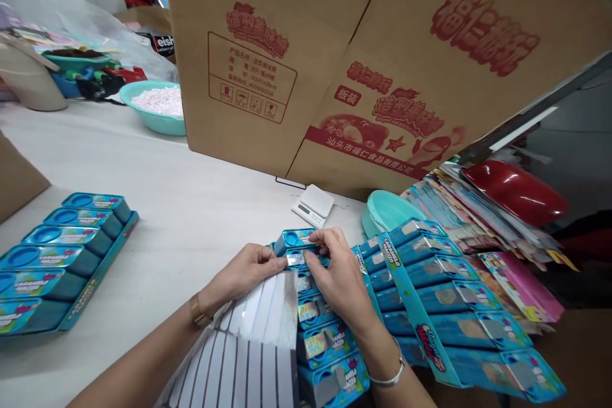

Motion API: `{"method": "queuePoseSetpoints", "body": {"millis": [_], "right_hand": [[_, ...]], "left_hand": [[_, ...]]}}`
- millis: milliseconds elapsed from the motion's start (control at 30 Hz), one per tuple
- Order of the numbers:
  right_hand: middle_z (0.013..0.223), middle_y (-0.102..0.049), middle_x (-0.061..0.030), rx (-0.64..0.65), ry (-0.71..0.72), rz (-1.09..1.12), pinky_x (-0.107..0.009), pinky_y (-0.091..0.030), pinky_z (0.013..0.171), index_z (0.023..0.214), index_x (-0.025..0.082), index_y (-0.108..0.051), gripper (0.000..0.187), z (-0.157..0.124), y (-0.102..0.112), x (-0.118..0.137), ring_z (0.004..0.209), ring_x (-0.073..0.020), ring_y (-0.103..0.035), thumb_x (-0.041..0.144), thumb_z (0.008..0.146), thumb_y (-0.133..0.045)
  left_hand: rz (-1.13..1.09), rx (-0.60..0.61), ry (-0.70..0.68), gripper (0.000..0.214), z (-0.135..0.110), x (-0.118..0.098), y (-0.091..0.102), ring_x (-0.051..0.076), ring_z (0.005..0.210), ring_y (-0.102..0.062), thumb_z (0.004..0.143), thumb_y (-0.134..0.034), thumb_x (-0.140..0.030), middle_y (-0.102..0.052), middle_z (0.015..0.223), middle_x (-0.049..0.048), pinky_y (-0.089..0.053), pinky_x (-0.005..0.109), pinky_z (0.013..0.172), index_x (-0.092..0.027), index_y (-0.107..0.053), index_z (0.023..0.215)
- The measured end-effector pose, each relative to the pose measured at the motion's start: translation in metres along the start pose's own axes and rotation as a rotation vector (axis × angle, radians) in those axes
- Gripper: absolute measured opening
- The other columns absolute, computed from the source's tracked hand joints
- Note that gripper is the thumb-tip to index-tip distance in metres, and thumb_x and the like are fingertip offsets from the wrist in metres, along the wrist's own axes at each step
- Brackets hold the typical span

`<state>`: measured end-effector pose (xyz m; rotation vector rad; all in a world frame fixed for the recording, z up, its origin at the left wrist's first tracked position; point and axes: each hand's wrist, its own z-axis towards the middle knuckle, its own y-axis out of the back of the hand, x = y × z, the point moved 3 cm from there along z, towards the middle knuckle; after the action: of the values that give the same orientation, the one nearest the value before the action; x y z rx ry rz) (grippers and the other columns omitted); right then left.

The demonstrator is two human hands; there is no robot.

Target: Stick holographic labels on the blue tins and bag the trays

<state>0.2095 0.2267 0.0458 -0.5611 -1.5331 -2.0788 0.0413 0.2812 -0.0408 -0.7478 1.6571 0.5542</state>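
Both hands meet over a row of blue candy boxes marked "CARAMELO", several with shiny seal stickers across them. My left hand pinches the left end of a small silvery sticker, its thumb lying along it. My right hand has thumb and index finger curled at the sticker's other end, against a box near the far end of the row. Under my left forearm lies a sheet of strip stickers, which partly covers the row's left side. My right hand hides some of the boxes.
A second tray of blue boxes sits at left; another stickered stack leans at right. A white scale, a turquoise bowl and a large carton stand ahead. A bowl of pale pellets is far left.
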Motion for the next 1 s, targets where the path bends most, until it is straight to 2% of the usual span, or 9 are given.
{"method": "queuePoseSetpoints", "body": {"millis": [100,200,300,433,533,633,733,833,1000], "right_hand": [[0.101,-0.057,-0.0046,-0.013,0.041,0.011,-0.036,-0.047,0.087,0.1,0.022,-0.059,0.022,0.002,-0.001,-0.004,0.096,-0.0214,-0.057,0.008,0.086,-0.049],[0.102,-0.058,-0.0055,-0.048,0.061,0.127,-0.036,-0.048,0.088,0.099,0.021,-0.06,0.027,-0.006,0.007,-0.003,0.098,-0.0212,-0.058,0.005,0.088,-0.042],[0.11,-0.059,-0.0055,-0.116,0.094,0.274,-0.036,-0.049,0.092,0.109,0.024,-0.059,0.022,-0.034,0.028,0.015,0.107,-0.0212,-0.058,0.013,0.096,-0.044],[0.127,-0.057,-0.0051,0.112,0.314,0.163,-0.038,-0.044,0.102,0.124,0.029,-0.058,0.028,-0.086,0.047,0.059,0.119,-0.0222,-0.053,0.02,0.097,-0.056],[0.117,-0.062,-0.0057,0.174,0.403,0.039,-0.037,-0.047,0.093,0.117,0.026,-0.061,0.023,-0.115,0.051,0.079,0.109,-0.0217,-0.056,0.016,0.098,-0.055],[0.101,-0.066,-0.0037,0.147,0.406,0.069,-0.034,-0.047,0.082,0.104,0.022,-0.062,0.013,-0.135,0.054,0.085,0.095,-0.0196,-0.058,0.014,0.098,-0.055],[0.095,-0.066,-0.0028,0.125,0.422,0.083,-0.033,-0.046,0.077,0.101,0.022,-0.062,0.01,-0.154,0.057,0.089,0.09,-0.0189,-0.057,0.015,0.097,-0.056],[0.093,-0.065,-0.0035,0.048,0.475,0.066,-0.032,-0.046,0.075,0.101,0.021,-0.061,0.011,-0.173,0.063,0.094,0.087,-0.0186,-0.057,0.013,0.097,-0.056],[0.093,-0.065,-0.005,-0.111,0.549,0.028,-0.032,-0.047,0.075,0.1,0.019,-0.062,0.013,-0.198,0.074,0.1,0.086,-0.0189,-0.057,0.009,0.093,-0.06]], "left_hand": [[-0.021,-0.023,0.032,0.058,0.0,0.014,-0.003,0.008,0.053,-0.027,0.076,-0.062,-0.072,-0.036,0.058,-0.0066,-0.019,0.024,0.049,-0.018,-0.046,0.064],[-0.014,-0.054,0.004,0.059,-0.016,0.015,-0.006,0.008,0.053,-0.025,0.078,-0.059,-0.074,-0.033,0.058,-0.0069,-0.017,0.024,0.049,-0.019,-0.043,0.063],[0.011,-0.091,-0.055,0.057,-0.046,-0.002,-0.012,0.009,0.054,-0.021,0.086,-0.051,-0.071,-0.029,0.061,-0.0065,-0.015,0.025,0.049,-0.02,-0.038,0.063],[0.083,-0.079,-0.158,0.054,-0.092,-0.039,-0.033,0.01,0.058,-0.023,0.092,-0.049,-0.063,-0.027,0.064,-0.0054,-0.018,0.026,0.051,-0.019,-0.04,0.062],[0.069,-0.001,-0.223,0.049,-0.12,-0.06,-0.055,0.011,0.062,-0.033,0.093,-0.052,-0.055,-0.039,0.064,-0.0032,-0.027,0.025,0.058,-0.014,-0.056,0.065],[0.009,0.102,-0.22,0.038,-0.144,-0.069,-0.073,0.013,0.069,-0.044,0.089,-0.062,-0.048,-0.056,0.07,-0.0001,-0.035,0.025,0.066,-0.012,-0.072,0.081],[-0.014,0.126,-0.171,0.029,-0.162,-0.07,-0.086,0.014,0.071,-0.049,0.082,-0.071,-0.041,-0.062,0.072,0.001,-0.037,0.025,0.068,-0.013,-0.077,0.086],[-0.006,0.094,-0.141,0.027,-0.174,-0.07,-0.095,0.014,0.069,-0.048,0.08,-0.071,-0.039,-0.061,0.069,0.0005,-0.037,0.025,0.067,-0.012,-0.076,0.079],[0.022,0.069,-0.163,0.034,-0.185,-0.073,-0.113,0.012,0.063,-0.035,0.083,-0.067,-0.042,-0.046,0.062,-0.0031,-0.028,0.025,0.06,-0.012,-0.067,0.068]]}}
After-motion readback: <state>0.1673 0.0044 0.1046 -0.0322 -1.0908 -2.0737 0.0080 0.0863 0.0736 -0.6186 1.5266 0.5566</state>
